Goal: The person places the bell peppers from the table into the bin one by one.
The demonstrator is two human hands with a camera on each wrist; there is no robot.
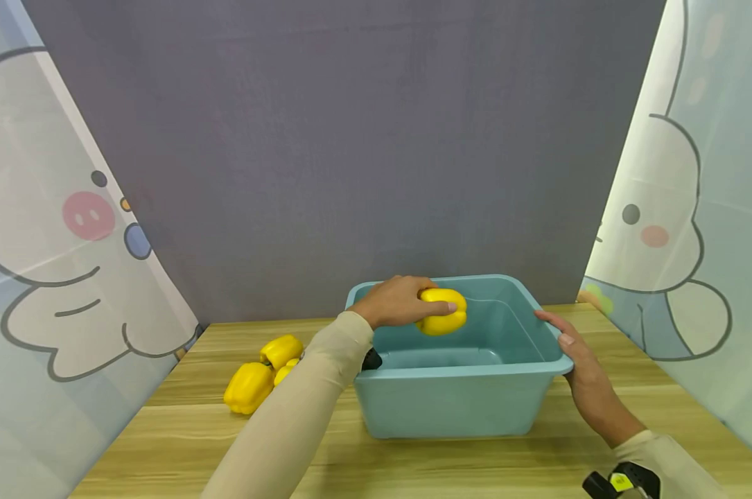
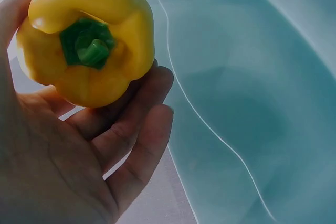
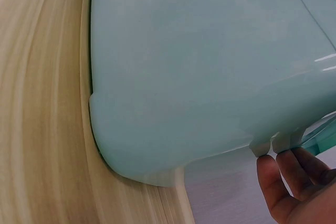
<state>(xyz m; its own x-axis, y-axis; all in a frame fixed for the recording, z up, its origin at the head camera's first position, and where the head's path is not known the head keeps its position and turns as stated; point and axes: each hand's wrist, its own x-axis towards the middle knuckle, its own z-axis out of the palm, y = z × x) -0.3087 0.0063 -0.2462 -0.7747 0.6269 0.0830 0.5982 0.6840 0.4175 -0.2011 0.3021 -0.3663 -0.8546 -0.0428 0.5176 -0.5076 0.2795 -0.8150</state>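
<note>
My left hand [image 1: 397, 301] grips a yellow bell pepper [image 1: 443, 322], holding it over the inside of a blue plastic basin [image 1: 450, 402]. In the left wrist view the pepper's green stem [image 2: 93, 51] faces the camera, with fingers [image 2: 134, 124] curled beneath it. On the basin's right side, my right hand [image 1: 584, 371] holds the rim, its thumb lying along the edge. The right wrist view has the right fingers [image 3: 294, 177] against the basin's outer wall [image 3: 184, 77], near the rim. The visible part of the basin's floor is bare.
Left of the basin, several more yellow bell peppers [image 1: 249, 388] lie on the wooden table [image 1: 182, 423], partly covered by the left sleeve [image 1: 288, 416]. Behind the table rises a grey panel [image 1: 363, 152]. Curtains with cartoon animals [image 1: 39, 208] hang on both sides.
</note>
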